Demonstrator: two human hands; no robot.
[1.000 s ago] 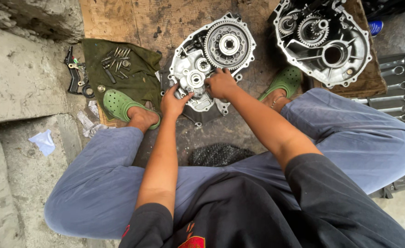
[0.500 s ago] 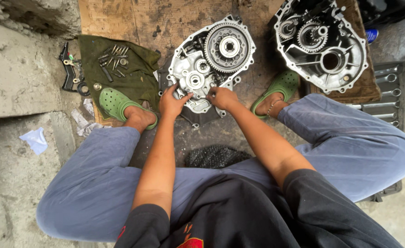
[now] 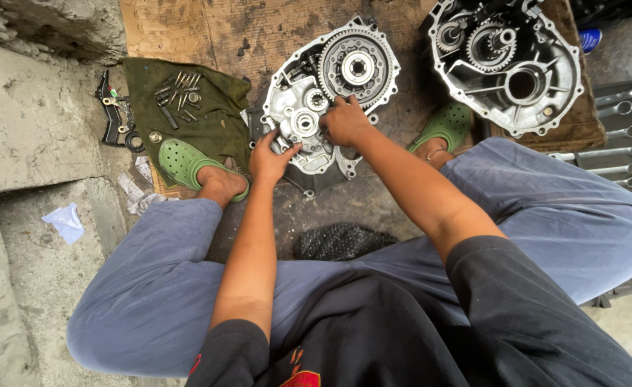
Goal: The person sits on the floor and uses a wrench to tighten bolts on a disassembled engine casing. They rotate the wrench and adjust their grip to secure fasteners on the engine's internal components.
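- Squatting on a rough concrete floor, seen from above, with both bare arms stretched forward over grey trousers.
- Lying flat between the 2 feet on a brown worn wooden board: a silver cast-metal gearbox housing half with a large toothed ring gear at its upper right part.
- Left hand resting on the lower left edge of this housing, fingers bent and a little spread, tips touching the metal near a small round bearing seat; no clear grasp of anything.
- Right hand lying on the middle of the housing just below the ring gear, fingers curled downward; impossible to tell if something is pinched under them, because the back of the hand hides the fingertips.
- Covered by both hands: part of the lower housing surface.
- To the left, a dark green cloth with loose bolts and small metal parts on it, and a black tool just beside its left edge.
- Green rubber clog on the left foot, standing on the cloth; second green clog near the right knee.
- At upper right, well apart from the hands, a second silver housing half with gears inside.
- At far right, a row of steel wrenches in a tray.
- Black chain heap on the floor close to the body.
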